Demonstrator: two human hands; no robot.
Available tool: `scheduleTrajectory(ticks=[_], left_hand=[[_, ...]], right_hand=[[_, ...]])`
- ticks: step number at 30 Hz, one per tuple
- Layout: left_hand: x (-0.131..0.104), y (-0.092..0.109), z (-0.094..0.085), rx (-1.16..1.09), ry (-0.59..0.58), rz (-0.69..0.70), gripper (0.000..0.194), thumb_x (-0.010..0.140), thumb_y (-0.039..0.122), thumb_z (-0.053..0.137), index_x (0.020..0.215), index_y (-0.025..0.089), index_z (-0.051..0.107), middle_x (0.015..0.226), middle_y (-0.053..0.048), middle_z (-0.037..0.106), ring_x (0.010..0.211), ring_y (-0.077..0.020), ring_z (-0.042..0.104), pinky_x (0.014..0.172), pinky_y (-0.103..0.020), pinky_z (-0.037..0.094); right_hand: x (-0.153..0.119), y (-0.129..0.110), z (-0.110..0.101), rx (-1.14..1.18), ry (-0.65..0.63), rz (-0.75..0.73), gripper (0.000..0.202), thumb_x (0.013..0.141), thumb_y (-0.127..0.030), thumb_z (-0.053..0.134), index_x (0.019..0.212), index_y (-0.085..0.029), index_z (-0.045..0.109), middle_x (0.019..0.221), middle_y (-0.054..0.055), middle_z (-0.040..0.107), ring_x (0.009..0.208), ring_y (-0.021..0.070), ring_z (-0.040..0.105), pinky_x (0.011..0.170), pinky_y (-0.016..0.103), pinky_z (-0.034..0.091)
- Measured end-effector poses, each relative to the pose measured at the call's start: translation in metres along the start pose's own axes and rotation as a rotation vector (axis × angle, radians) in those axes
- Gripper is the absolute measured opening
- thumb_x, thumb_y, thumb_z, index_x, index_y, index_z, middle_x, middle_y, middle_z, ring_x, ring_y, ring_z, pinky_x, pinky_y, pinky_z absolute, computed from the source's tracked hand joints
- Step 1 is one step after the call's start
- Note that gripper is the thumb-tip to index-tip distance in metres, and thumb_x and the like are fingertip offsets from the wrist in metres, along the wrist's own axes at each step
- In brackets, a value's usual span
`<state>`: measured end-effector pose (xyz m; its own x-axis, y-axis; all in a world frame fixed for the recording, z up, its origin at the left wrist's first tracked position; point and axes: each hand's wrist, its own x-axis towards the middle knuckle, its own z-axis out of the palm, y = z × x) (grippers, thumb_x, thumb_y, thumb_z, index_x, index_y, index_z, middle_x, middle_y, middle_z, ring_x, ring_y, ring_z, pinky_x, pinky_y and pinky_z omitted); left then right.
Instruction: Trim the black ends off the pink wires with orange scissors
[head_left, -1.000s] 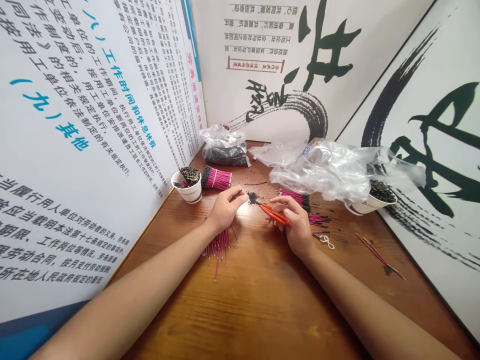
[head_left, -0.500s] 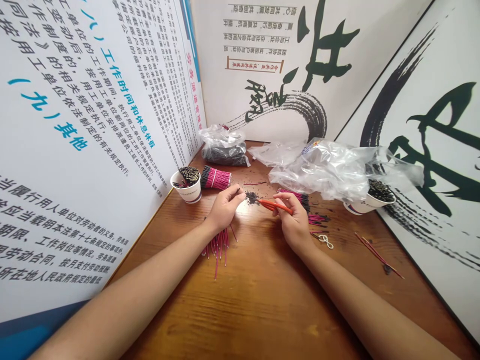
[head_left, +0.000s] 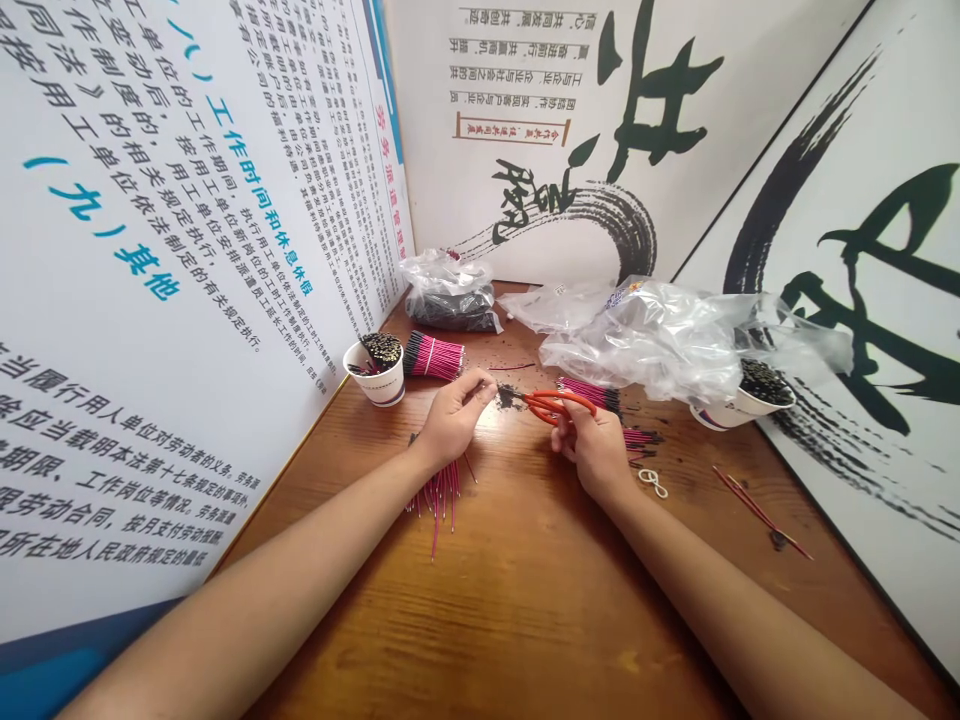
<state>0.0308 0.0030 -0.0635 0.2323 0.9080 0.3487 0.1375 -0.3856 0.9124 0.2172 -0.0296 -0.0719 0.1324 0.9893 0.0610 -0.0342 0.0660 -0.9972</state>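
Observation:
My right hand (head_left: 592,440) is closed on red-handled scissors (head_left: 559,404), whose tips point left above a scatter of small black bits (head_left: 510,397). Facing it, my left hand (head_left: 457,412) has thumb and forefinger pinched near the tips; what they pinch is too small to make out. Loose pink wires with black ends (head_left: 439,500) lie beneath my left wrist. Behind my left hand is a tied bundle of pink wires (head_left: 435,355). More pink wires (head_left: 589,392) lie behind my right hand.
A white paper cup (head_left: 379,387) of wires stands at the left, another cup (head_left: 739,408) at the right. Plastic bags (head_left: 652,335) lie along the back. A white cord (head_left: 652,484) and loose wires (head_left: 761,510) rest on the wooden table (head_left: 480,620). Printed panels surround it.
The scissors' handles have spread apart and turned in my right hand, which has shifted slightly. My left hand has barely moved.

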Motion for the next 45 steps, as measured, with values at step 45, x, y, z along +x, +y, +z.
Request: scheduleTrajectory(ticks=[45], left_hand=[[0.001, -0.002, 0.0, -0.055, -0.076, -0.029, 0.029, 0.094, 0.035, 0.041, 0.072, 0.016, 0.048, 0.061, 0.004, 0.035, 0.06, -0.0105, 0.033, 0.057, -0.025, 0.027]], right_hand=[[-0.002, 0.01, -0.004, -0.464, -0.099, -0.416, 0.022, 0.094, -0.041, 0.055, 0.096, -0.026, 0.071, 0.096, 0.004, 0.071, 0.089, 0.0234, 0.059, 0.078, 0.035, 0.041]])
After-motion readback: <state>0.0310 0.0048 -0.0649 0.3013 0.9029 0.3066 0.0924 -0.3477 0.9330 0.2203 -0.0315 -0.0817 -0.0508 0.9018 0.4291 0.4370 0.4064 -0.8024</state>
